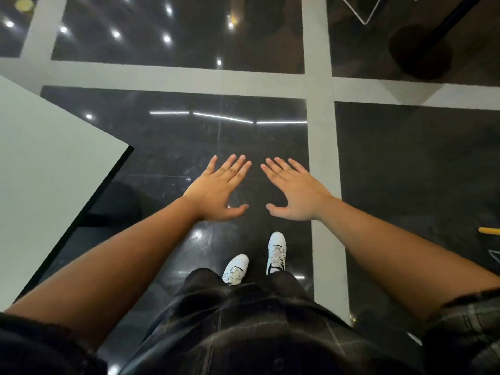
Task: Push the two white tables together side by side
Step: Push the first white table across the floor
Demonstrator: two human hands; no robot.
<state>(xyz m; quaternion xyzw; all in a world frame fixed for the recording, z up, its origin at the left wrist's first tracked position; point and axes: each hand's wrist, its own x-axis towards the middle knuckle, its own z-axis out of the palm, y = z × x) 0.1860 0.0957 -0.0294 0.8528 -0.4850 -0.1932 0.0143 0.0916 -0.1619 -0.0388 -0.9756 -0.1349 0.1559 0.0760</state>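
Observation:
One white table (48,169) with a dark edge fills the left side of the head view, its corner pointing toward the middle. My left hand (219,190) and my right hand (293,192) are stretched out flat in front of me over the dark floor, palms down, fingers straight and spread. Neither hand touches the table or holds anything. The left hand is well to the right of the table's corner. A second white table is not in view.
The floor is glossy dark tile crossed by pale grey bands (322,147). My white sneakers (276,251) stand below my hands. A dark round pedestal base (422,52) sits at the upper right, another round base (119,204) under the table. A yellow object (488,230) shows at the right edge.

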